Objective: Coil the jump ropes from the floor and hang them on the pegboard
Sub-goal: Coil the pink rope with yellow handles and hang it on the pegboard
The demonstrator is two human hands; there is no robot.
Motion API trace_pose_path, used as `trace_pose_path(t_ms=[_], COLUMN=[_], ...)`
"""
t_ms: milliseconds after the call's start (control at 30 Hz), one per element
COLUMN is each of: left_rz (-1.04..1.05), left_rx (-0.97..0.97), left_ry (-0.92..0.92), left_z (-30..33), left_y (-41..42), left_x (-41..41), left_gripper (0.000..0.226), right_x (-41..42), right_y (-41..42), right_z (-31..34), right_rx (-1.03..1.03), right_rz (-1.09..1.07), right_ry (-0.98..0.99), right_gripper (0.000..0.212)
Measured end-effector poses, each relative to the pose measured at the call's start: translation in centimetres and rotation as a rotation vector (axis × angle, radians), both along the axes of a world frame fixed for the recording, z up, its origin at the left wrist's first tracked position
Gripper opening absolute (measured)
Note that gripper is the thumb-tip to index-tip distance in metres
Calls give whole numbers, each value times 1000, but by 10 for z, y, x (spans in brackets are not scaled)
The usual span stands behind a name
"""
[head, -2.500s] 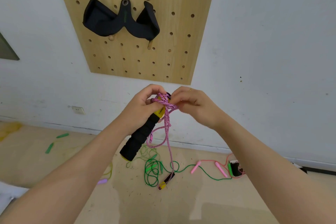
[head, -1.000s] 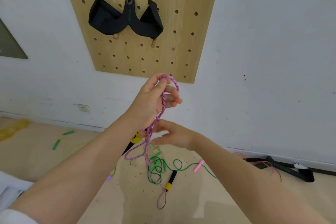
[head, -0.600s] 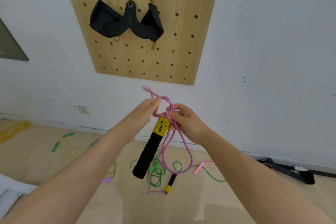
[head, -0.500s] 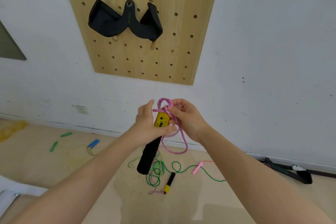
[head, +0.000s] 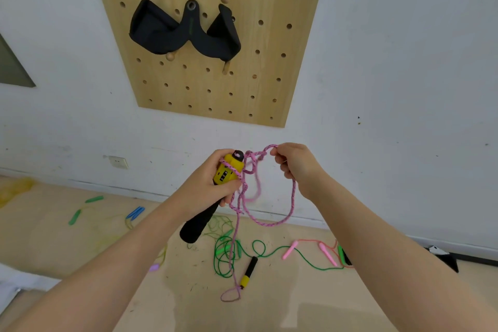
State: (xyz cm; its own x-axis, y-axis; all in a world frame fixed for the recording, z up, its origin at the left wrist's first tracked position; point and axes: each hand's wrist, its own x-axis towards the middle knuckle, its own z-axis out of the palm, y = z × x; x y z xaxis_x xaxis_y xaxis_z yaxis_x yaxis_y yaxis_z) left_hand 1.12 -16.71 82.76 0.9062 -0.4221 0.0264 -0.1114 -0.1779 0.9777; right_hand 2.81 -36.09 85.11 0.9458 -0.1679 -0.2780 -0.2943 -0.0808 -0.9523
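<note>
One loop pulled wide, coil unfinished.
Half a second back both hands were bunched at the yellow-and-black handle (head: 215, 191); now the left hand (head: 207, 186) grips it while the right hand (head: 293, 164) pinches the pink rope (head: 272, 221) out rightward, below the pegboard (head: 269, 67); its far handle (head: 248, 272) lies on the floor (head: 80, 245).

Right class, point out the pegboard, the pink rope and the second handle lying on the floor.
pegboard (head: 269, 67), head view, bare wood right of the black pad.
pink rope (head: 292, 194), head view, hanging loop.
second handle (head: 249, 272), head view, black-yellow shaft.
</note>
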Motion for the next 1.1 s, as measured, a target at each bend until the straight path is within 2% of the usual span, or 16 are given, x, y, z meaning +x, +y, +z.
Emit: trace_pose_path(t_ms=[67, 100, 167, 200, 300, 367, 433, 500, 567, 633, 700, 767, 867, 933, 1000, 1100], left_rz=[-6, -8, -6, 2, 34, 53, 82, 114, 142, 157, 171, 158, 38, -75, -141, -151], left_rx=[80, 104, 108, 89, 37, 80, 178, 309, 488, 630, 700, 698, 611, 487, 355, 225], left_ry=[-36, -49, -52, -43, -29, -33, -34, -69, -119, -165, -202, -246, -236, -156, -25, 139], left_z=[-1, -1, -1, -2, -3, -3, -2, 1, 5, 6, 4, 0, -1, 0, -1, -6], left_y=[2, 1, -1, -2, -5, -5, -4, -4, -4, -5, -8, -10, -12, -15, -18, -21], left_x=[2, 3, 4, 4, 7, 9, 10, 13, 14, 15, 14, 14, 12, 8, 6, 9], left_gripper=[37, 36, 34, 34, 26, 17, 20, 40, 60, 61, 57, 58, 60, 49, 30, 22], right_x=[-2, -4, -8, -10, -12, -9, -7, -7, -7, -7, -7, -5, -3, -1, -3, -11], right_y=[2, 4, 8, 11, 19, 22, 23, 23, 22, 22, 21, 12, -2, -4, 3, 13], right_z=[1, 3, 1, -1, -8, -10, -8, -1, 5, 9, 12, 15, 16, 10, 3, 1], right_rx=[-35, -71, -211, -278, -330, -398, -464, -460, -555, -694, -716, -604, -361, -525, -786, -783], right_rz=[68, 130, 317, 405, 478, 425, 390, 422, 508, 593, 638, 654, 538, 462, 449, 382], right_ry=[7, -30, -159, -230, -355, -380, -384, -330, -285, -276, -259, -211, -143, -190, -179, -279], right_gripper=[14, 18, 50, 57, 33, 17, 9, 9, 16, 17, 14, 10, 9, 12, 30, 43])
